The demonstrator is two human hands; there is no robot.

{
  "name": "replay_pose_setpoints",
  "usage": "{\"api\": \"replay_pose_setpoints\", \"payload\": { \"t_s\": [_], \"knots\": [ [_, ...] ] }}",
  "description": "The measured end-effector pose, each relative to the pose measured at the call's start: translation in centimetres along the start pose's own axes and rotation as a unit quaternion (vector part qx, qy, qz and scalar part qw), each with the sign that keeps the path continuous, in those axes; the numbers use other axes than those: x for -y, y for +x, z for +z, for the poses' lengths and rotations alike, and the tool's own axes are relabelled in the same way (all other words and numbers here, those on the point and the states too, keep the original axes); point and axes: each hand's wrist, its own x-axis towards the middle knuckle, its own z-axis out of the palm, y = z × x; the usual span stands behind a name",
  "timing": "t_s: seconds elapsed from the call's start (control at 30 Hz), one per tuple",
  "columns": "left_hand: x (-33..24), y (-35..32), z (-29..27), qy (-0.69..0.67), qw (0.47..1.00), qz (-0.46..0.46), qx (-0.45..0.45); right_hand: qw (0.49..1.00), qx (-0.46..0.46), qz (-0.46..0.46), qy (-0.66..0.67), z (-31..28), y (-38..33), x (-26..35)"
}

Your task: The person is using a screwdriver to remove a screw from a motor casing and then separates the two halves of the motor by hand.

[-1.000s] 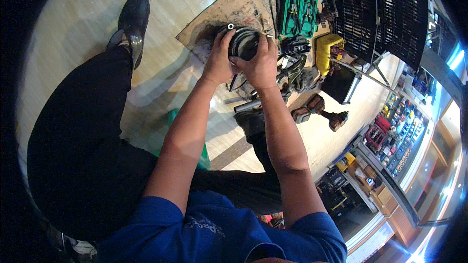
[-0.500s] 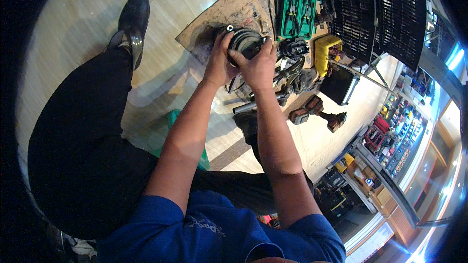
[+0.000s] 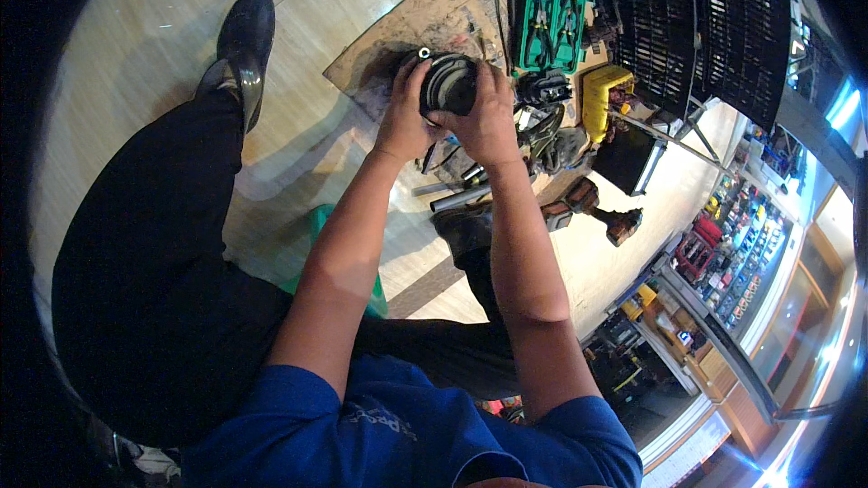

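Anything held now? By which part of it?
Yes, a round black part, held by its outer edge: left grip on its left side, right grip on its right.

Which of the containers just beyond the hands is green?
The tool case, opened into two halves, up and right of the round black part and the right hand; the box farther right is yellow.

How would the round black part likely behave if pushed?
The round black part looks stiff: its ringed shape shows no sag. On edge, it could well roll, given its circular outline. It may have some weight, being held two-handed.
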Motion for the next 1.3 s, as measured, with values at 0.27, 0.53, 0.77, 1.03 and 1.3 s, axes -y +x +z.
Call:
{"api": "replay_pose_setpoints", "payload": {
  "t_s": [0.27, 0.53, 0.77, 1.03, 1.3],
  "knots": [
    [-0.1, 0.3, 0.3, 0.004, 1.000, -0.005, -0.011, 0.984, -0.015, 0.169, -0.044, 0.4, 0.2, 3.9],
    [-0.3, 0.4, 0.2, 0.002, 1.000, -0.013, -0.009, 0.986, 0.011, 0.154, -0.055, 0.1, 0.3, 3.8],
    [-0.2, 0.1, 0.3, -0.005, 0.999, 0.016, -0.029, 0.992, -0.005, 0.101, -0.071, 0.0, 0.4, 3.2],
    [-0.6, 0.3, 0.1, -0.005, 1.000, 0.012, -0.025, 0.994, -0.049, 0.078, -0.057, 0.4, 0.0, 2.9],
    [0.0, 0.4, 0.3, -0.020, 0.999, 0.038, -0.032, 0.992, -0.075, 0.077, -0.059, 0.8, -0.3, 2.8]
  ]
}}
